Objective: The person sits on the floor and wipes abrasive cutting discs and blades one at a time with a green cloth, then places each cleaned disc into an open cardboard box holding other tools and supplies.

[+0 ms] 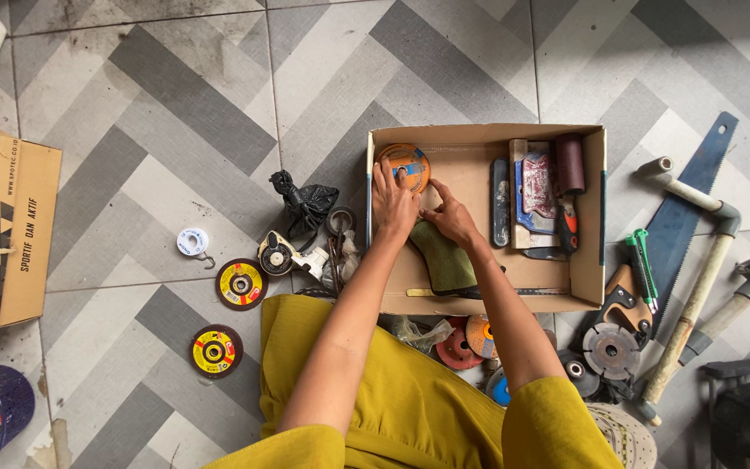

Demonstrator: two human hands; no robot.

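Grinding disc (404, 164), orange-faced and round, lies flat in the far left corner of the open cardboard box (479, 132); judged thin, rigid and light, brittle at the rim, best pinched at the edge or lifted from underneath. Left hand (394, 198) rests on it, fingers spread and flat over its near edge, pressing rather than gripping. Right hand (450, 215) sits just beside, loosely curled, fingertips down at the top of an olive-green glove (444, 259); no firm hold is evident. Further right in the box: sandpaper roll (570, 163), scrapers, small tools. Outside lie two labelled cutting discs (241, 283), a handsaw (683, 217) and a diamond blade (610, 349)
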